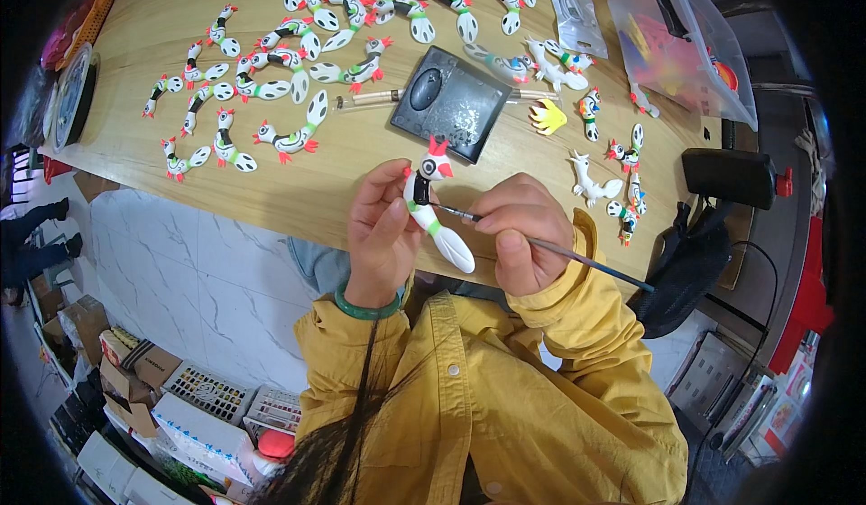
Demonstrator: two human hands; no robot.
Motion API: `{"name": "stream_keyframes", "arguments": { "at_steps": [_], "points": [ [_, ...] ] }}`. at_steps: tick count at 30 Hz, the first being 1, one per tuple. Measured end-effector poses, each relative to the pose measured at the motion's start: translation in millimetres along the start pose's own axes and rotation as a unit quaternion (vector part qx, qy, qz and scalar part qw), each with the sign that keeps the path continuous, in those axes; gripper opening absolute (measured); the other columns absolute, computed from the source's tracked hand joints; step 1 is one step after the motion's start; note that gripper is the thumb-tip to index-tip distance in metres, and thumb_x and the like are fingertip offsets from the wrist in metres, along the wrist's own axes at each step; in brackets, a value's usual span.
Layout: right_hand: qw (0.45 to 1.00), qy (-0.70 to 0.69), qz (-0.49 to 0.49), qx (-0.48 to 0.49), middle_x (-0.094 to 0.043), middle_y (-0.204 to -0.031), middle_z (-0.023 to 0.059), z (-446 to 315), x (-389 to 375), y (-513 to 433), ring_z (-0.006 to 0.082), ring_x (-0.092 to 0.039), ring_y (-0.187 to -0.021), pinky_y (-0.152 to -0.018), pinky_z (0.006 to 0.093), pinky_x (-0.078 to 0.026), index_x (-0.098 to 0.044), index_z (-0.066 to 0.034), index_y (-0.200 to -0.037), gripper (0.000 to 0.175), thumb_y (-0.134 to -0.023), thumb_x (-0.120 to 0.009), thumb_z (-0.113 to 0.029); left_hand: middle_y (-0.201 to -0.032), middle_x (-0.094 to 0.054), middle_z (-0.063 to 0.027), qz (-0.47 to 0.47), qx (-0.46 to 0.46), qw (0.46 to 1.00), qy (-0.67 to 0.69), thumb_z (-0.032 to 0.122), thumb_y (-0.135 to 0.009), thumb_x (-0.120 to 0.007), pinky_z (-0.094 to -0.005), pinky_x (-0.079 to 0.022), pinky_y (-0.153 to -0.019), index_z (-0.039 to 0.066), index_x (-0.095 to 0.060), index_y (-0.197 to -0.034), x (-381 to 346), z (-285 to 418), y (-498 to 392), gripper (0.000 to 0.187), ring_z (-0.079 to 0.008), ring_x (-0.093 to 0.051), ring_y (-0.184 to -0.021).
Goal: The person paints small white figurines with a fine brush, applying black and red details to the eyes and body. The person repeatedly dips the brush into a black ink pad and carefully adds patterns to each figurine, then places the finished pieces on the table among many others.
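My left hand (387,234) holds a white bird figurine (454,249) with a red crest and beak, a black patch on its body and a green band above its white tail. In my right hand (524,234) is a thin paintbrush (588,259), its tip at the edge of the black patch. Just beyond the figurine lies a black ink dish (450,109) with a wet, speckled surface. Many similar painted bird figurines (287,139) lie on the wooden table at the left and the far side. Plain white figurines (593,181) and colourful ones (590,114) are at the right.
Wrapped wooden sticks (369,99) lie by the dish, with a yellow crown-like piece (548,117) to its right. A clear plastic box (683,45) and plastic bag (574,11) stand far right. A black mesh bag (683,281) hangs at the table's right edge. A person's legs (34,234) show far left.
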State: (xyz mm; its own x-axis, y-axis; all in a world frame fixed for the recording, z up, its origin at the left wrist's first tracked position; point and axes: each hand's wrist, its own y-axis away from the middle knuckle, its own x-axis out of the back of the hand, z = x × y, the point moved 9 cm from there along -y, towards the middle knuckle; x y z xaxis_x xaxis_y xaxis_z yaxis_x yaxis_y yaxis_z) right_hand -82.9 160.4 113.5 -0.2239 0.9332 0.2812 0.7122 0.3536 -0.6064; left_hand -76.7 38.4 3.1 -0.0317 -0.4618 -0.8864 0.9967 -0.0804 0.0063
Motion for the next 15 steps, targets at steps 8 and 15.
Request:
{"name": "stream_keyframes", "arguments": {
  "at_steps": [8, 15],
  "points": [
    [1.000, 0.003, 0.004, 0.000, -0.060, -0.081, 0.0135, 0.0, 0.0, -0.3, 0.0256, -0.057, -0.063, -0.056, 0.0325, -0.046, -0.055, -0.0026, -0.093, 0.011, -0.082, -0.052, -0.004, -0.095, -0.055, -0.0100, 0.028, 0.003, 0.998, -0.054, 0.015, -0.089, -0.052, -0.0271, -0.047, -0.070, 0.001, -0.040, -0.125, 5.9, -0.8, 1.5, 0.040, -0.0153, -0.053, -0.082],
    [1.000, 0.005, 0.008, 0.004, -0.060, -0.081, 0.0134, 0.6, 0.3, 0.3, 0.0260, -0.056, -0.063, -0.056, 0.0326, -0.045, -0.055, -0.0028, -0.092, 0.011, -0.082, -0.053, -0.006, -0.093, -0.053, -0.0120, 0.046, -0.013, 0.996, -0.079, 0.016, -0.089, -0.052, -0.0267, -0.046, -0.067, 0.001, -0.040, -0.125, 2.9, 1.8, 0.7, 0.041, -0.0153, -0.051, -0.078]
  ]
}}
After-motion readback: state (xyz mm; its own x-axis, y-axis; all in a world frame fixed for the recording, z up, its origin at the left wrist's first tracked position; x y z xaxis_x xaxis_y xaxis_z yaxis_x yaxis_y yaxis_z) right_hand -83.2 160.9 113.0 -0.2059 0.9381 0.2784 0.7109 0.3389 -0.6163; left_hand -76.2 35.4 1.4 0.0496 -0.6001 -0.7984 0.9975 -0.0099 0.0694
